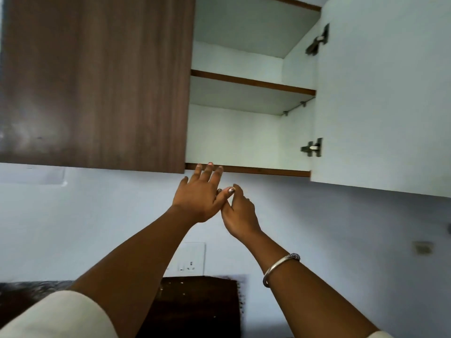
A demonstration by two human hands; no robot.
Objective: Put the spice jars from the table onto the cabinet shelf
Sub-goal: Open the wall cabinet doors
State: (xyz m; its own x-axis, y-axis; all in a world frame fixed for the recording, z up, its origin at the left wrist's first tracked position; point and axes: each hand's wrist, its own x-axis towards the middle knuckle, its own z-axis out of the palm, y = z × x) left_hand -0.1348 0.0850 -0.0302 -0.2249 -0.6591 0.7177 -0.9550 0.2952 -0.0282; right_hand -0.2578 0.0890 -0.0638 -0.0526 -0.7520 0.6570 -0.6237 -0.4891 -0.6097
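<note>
The wall cabinet hangs overhead with its right door [380,93] swung open and its left door [97,81] shut. Inside I see white walls, a middle shelf [251,82] and the bottom shelf's wooden front edge [263,171]; both hold nothing that I can see. My left hand [199,195] is raised just under the bottom shelf edge, fingers spread, fingertips at the edge. My right hand [240,212] is right beside it, fingers loosely curled, touching the left thumb, with nothing visible in it. No spice jar is in view.
A white wall with a socket plate [189,261] lies below the cabinet. A dark wooden board [200,306] stands low at the centre. The open door juts out on the right, with two metal hinges [312,148].
</note>
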